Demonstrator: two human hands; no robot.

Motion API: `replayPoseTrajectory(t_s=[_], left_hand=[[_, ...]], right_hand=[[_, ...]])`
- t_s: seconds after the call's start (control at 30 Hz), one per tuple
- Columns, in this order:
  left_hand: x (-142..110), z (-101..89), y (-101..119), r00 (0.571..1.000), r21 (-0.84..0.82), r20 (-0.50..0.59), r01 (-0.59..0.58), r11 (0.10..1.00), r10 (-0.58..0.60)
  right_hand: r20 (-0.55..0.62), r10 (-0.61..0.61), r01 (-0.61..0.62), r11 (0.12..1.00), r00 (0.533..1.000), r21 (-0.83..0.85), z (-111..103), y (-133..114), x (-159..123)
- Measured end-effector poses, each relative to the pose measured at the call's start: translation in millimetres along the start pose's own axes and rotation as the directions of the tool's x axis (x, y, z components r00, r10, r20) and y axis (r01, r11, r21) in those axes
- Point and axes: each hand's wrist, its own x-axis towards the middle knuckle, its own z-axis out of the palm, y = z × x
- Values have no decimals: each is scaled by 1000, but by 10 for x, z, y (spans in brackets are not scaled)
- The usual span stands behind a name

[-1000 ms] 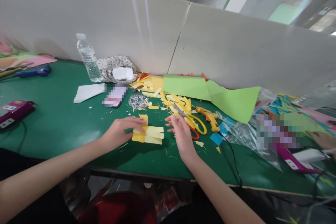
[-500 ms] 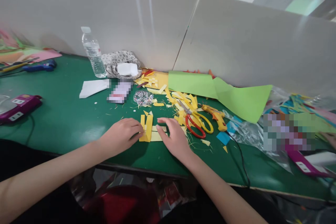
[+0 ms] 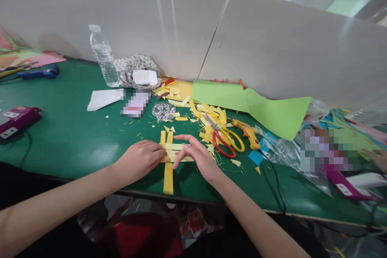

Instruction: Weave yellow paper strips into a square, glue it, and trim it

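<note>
Darker yellow paper strips (image 3: 168, 179) run front to back and cross several pale yellow paper strips (image 3: 178, 155) lying sideways on the green table. At the left ends of the pale strips, my left hand (image 3: 145, 157) has its fingers together, tips closed on the paper. My right hand (image 3: 201, 157) hovers over the right part of the strips, thumb and fingers spread and nothing gripped. Scissors (image 3: 225, 141) with one red and one yellow handle rest on yellow scraps (image 3: 208, 129) to the right of the right hand.
A yellow glue gun (image 3: 248, 133) with a black cord lies right of the scissors. Green paper (image 3: 223, 94) leans along the partition. A water bottle (image 3: 104, 58), patterned cloth (image 3: 136, 66) and clear bead ring (image 3: 163, 111) stand behind. Someone else's hand (image 3: 377, 159) shows far right.
One darker yellow strip now extends forward to the table's front edge, and more of the pale strips shows. My right hand's fingers have spread and reached left. My left hand stays nearly in place.
</note>
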Motion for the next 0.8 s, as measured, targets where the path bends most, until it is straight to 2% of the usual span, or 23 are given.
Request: replayPoseTrajectory(t_s=[0.07, 0.17, 0.27, 0.33, 0.4, 0.53, 0.63, 0.8], left_hand=[[5, -6, 10, 1000, 23, 3, -6, 1000, 5], [16, -1, 32, 1000, 38, -6, 27, 999, -27], [17, 18, 51, 999, 35, -5, 49, 998, -49], [9, 34, 57, 999, 22, -14, 53, 998, -52], [-2, 47, 54, 998, 13, -36, 57, 998, -57], [-19, 57, 39, 995, 33, -96, 5, 999, -2], [-17, 50, 40, 993, 29, -110, -36, 999, 39], [-19, 54, 56, 994, 13, -104, -19, 1000, 20]], right_hand=[[21, 22, -21, 998, 1000, -59, -15, 7, -8], [-56, -8, -11, 941, 998, -337, -67, 68, 7], [-124, -160, 39, 748, 979, -662, -158, 130, 36], [-109, -198, 44, 641, 974, -767, -223, 155, 53], [-93, -169, 30, 609, 981, -793, -275, 170, 66], [-85, -128, 15, 630, 988, -776, -310, 206, 93], [-117, -142, 3, 647, 983, -763, -296, 241, 118], [-169, -204, -6, 620, 964, -784, -296, 213, 124]])
